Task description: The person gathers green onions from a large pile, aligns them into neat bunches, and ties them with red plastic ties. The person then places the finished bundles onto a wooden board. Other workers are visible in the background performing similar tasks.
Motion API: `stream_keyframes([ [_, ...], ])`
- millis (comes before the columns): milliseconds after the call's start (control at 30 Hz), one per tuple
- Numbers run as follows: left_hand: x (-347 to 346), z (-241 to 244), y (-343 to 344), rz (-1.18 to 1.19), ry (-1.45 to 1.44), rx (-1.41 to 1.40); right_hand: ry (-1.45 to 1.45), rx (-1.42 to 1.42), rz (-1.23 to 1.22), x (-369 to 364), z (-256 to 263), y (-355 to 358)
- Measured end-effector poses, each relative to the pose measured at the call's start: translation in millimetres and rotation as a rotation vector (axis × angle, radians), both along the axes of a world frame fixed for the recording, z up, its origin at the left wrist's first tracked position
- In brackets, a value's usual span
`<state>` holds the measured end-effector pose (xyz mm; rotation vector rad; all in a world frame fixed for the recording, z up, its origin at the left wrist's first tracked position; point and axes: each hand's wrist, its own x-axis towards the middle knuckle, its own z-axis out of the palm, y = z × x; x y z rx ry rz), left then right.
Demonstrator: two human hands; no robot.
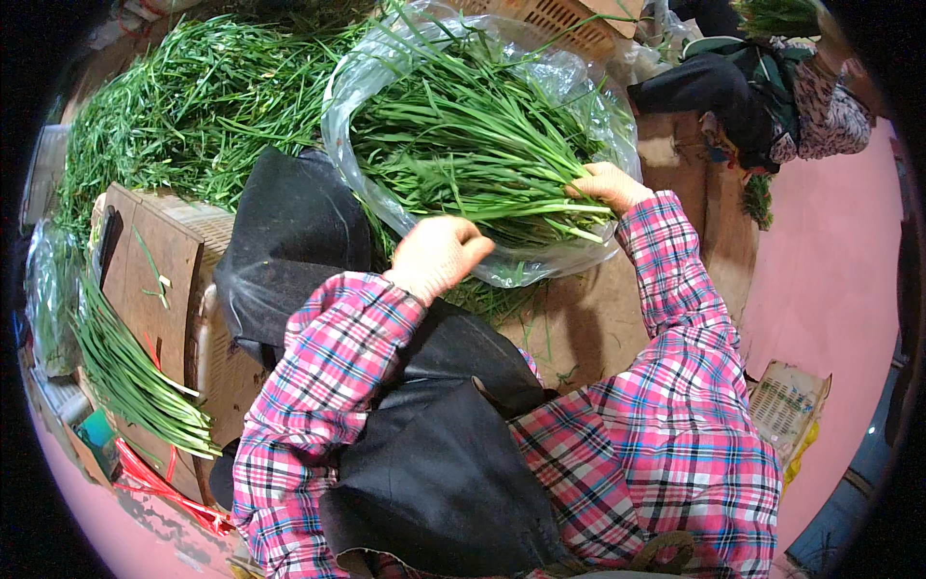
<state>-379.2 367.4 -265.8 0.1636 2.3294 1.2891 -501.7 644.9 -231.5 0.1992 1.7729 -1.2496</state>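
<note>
A clear plastic bag [340,123] stands wide, filled with long green garlic chives [463,137]. At the bag's right side my right hand [611,187], in a light glove, is closed around the pale stem ends of a bunch. My left hand [441,253], gloved too, hovers over the bag's near edge; its thumb and fingers are curled, and I cannot tell whether anything is between them. A neat bundle of chives [137,369] lies on a wooden board [155,282] at the left, with red ties near it.
A large heap of loose chives [195,108] lies at the upper left. Red plastic strips [166,488] hang at the board's near end. Another person [752,94] in dark trousers sits at the upper right. Plastic crates stand at the top [557,25] and right [785,405].
</note>
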Motion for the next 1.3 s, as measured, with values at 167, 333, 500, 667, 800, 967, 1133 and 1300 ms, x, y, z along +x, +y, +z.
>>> stream_keyframes([
  [167, 15, 8, 31, 0.362, -0.991, 0.783, -0.119, -0.073, 0.036, 27, -2, -21],
  [333, 27, -12, 32, 0.524, -0.945, 1.261, 0.252, 0.347, 0.450, 96, 44, -104],
  [500, 39, 12, 20, 0.874, -0.815, 1.123, 0.390, 0.571, 0.689, 131, 59, -141],
  [667, 41, 8, 20, 0.933, -0.754, 1.141, 0.434, 0.322, 0.880, 114, 59, -120],
  [800, 38, 9, 15, 0.878, -0.842, 1.190, 0.668, 0.152, 0.047, 88, 14, -71],
  [967, 36, 6, 16, 0.814, -0.870, 1.324, -0.330, -0.218, -0.209, 97, -38, -57],
  [1133, 39, -1, 18, 0.804, -0.842, 1.333, 0.248, 0.108, 0.102, 85, -39, -86],
  [1300, 40, -8, 17, 0.838, -0.859, 1.186, 0.553, 0.295, 0.353, 74, -51, -88],
])
